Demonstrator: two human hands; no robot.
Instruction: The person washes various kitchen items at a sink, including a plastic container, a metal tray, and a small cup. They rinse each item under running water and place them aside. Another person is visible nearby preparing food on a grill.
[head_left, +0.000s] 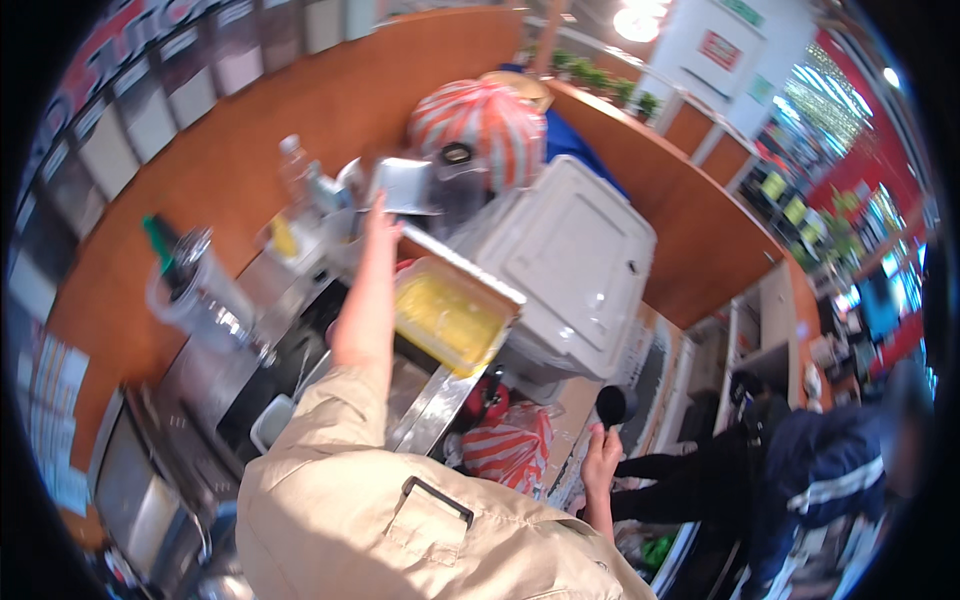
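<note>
My left hand reaches forward to the near edge of a shiny metal container or lid; blur hides whether the fingers grip it. Low at the right, my right hand is closed on a small dark cup or ladle. Between the arms lies a rectangular tub of yellow contents. A dark, clear-sided jar or jug with a black cap stands just right of the metal container.
A large lidded grey-white bin stands right of the tub, with a striped bag behind. Left are a clear pitcher of utensils and a plastic bottle. A person in dark clothes is at the right. Orange-brown partitions surround the counter.
</note>
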